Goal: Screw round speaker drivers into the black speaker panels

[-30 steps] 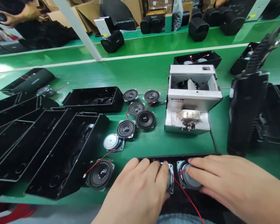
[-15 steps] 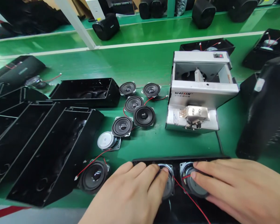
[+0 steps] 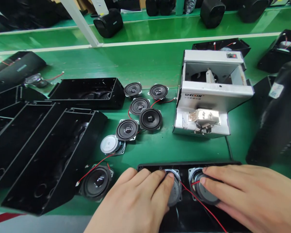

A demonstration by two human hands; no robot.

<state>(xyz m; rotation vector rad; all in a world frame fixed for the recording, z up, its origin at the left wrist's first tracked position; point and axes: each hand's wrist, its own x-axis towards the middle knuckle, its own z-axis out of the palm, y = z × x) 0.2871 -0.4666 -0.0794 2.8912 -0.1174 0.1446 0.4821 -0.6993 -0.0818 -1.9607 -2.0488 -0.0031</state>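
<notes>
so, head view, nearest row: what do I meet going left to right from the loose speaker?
Loose speaker → left hand → grey-backed speaker → second grey-backed speaker → right hand.

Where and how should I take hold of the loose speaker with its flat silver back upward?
Probably by the rim of its round silver back, from above: the speaker lies face down, so this part stands raised over the frame. A neighbouring speaker crowds its far right side.
</notes>
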